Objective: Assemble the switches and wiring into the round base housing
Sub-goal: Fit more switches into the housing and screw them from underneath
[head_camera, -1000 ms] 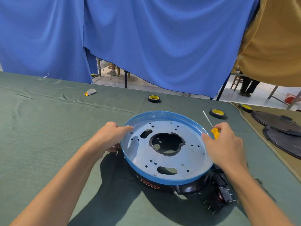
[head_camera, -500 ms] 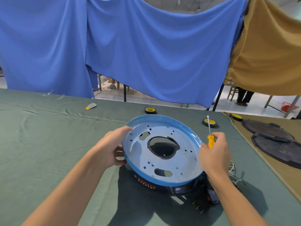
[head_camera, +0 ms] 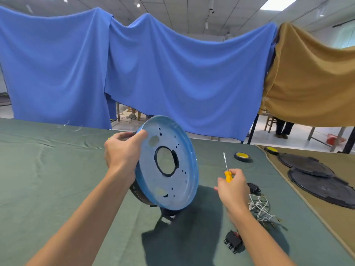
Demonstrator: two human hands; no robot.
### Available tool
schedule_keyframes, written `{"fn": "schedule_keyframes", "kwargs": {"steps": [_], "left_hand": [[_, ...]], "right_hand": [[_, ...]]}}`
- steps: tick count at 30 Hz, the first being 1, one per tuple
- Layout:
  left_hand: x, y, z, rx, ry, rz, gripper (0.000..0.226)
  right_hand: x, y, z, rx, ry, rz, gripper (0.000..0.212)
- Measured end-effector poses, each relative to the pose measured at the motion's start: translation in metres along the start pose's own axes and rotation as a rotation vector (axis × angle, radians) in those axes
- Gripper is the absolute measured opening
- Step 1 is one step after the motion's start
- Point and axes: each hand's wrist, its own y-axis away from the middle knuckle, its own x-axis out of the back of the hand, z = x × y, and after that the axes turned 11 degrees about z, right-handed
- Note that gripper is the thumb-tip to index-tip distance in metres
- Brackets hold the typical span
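Lower right of frame, nearest: black switch (head_camera: 233,243) on the green tabletop (head_camera: 48,179), metal pins toward the viewer, a bit of red showing on top.

Just beyond it, a loose tangle of white wires (head_camera: 263,208) on the cloth, right of the right forearm. Second switch (head_camera: 253,188) at the far end of the tangle, just beside the right hand.

Right hand (head_camera: 232,189), right of centre: fingers curled round the yellow handle of a screwdriver (head_camera: 228,176), thin shaft pointing up and slightly left. Hand clear of the housing.

Centre of frame: housing (head_camera: 187,164), round, blue-rimmed, pale inner plate with a large centre opening and small holes. Stands up on edge, open face turned right and toward the viewer. A black part hangs at its lowest point, close over its shadow; contact with the tabletop cannot be told.

Left hand (head_camera: 123,150) grips the housing's upper-left rim, thumb over the inner face, fingers wrapped behind the edge.

Further right: yellow-and-black tape roll (head_camera: 243,156) flat on the green cloth. Beyond the seam, on a tan cloth, two black discs (head_camera: 318,186) overlapping.

Far back: blue drape (head_camera: 172,73) across the width, tan drape (head_camera: 311,83) at upper right.
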Motion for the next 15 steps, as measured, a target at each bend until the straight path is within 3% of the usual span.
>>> {"fn": "schedule_keyframes", "kwargs": {"steps": [3, 10, 15], "left_hand": [[-0.005, 0.017, 0.015, -0.240, -0.110, 0.069, 0.053], [-0.022, 0.050, 0.011, -0.769, -0.232, 0.033, 0.050], [-0.019, 0.071, -0.028, -1.312, -0.424, -0.021, 0.048]], "right_hand": [[0.008, 0.003, -0.003, -0.021, -0.022, 0.015, 0.025], [0.031, 0.005, -0.013, -0.095, -0.200, -0.118, 0.010], [0.042, 0.006, -0.010, -0.121, -0.279, -0.155, 0.014]]}}
